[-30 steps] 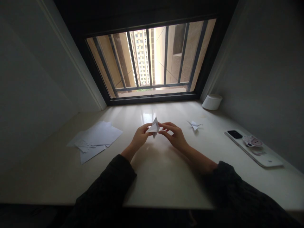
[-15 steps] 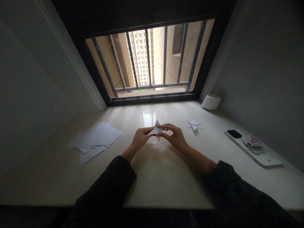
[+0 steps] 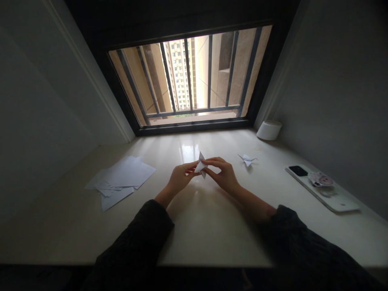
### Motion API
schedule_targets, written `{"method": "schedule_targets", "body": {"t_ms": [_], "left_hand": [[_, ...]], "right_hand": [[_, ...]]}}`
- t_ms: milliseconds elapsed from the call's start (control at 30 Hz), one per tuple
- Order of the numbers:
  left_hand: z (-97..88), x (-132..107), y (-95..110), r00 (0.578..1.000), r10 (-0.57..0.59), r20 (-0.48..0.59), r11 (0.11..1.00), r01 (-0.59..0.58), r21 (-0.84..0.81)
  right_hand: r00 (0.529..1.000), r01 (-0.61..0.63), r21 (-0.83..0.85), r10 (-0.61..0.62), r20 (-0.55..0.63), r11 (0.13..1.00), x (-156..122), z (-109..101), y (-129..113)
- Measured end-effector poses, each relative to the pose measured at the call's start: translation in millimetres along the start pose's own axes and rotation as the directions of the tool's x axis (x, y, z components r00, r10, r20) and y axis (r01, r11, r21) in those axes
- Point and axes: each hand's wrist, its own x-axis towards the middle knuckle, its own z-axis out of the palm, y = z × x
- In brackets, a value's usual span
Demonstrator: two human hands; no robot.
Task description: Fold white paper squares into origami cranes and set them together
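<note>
A small folded piece of white paper (image 3: 200,165) with pointed ends is held just above the white surface, between both hands. My left hand (image 3: 180,176) pinches it from the left, its fingertips partly hidden behind the paper. From the right, my right hand (image 3: 223,174) grips the paper between thumb and fingers. One point of the paper sticks up toward the window and another points down toward me. A finished white paper crane (image 3: 247,160) rests on the surface to the right of my right hand.
Loose white paper sheets (image 3: 127,176) lie in a pile at the left. A white phone (image 3: 325,190) with a round cartoon grip is at the right. A white cylindrical object (image 3: 269,130) stands in the back right corner, beside the barred window (image 3: 190,81).
The folded paper has turned slightly in my hands. My left thumb has shifted a little on it, and the fingers have parted slightly. Everything else stays in place.
</note>
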Motion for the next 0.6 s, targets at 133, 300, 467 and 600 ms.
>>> {"method": "schedule_targets", "body": {"t_ms": [133, 300, 467, 600], "left_hand": [[0.2, -1.3, 1.1, 1.0, 0.027, -0.007, 0.998, -0.027, 0.049], [1.3, -3.4, 5.2, 0.988, 0.091, -0.121, 0.993, -0.082, 0.081], [0.1, -4.8, 10.7, 0.944, 0.251, -0.213, 0.957, -0.21, 0.198], [-0.2, -5.8, 14.1, 0.896, 0.391, -0.212, 0.903, -0.33, 0.274]], "right_hand": [[1.0, 0.001, -0.002, -0.001, -0.007, 1.0, 0.4, 0.5, 1.3], [1.0, 0.025, 0.005, -0.025, -0.013, 1.0, 0.1, 1.6, 2.2], [0.999, 0.017, -0.008, -0.018, -0.029, 1.0, -0.8, 1.9, 2.5], [0.999, 0.018, -0.007, -0.018, -0.027, 1.0, 0.0, 1.7, 2.0]]}}
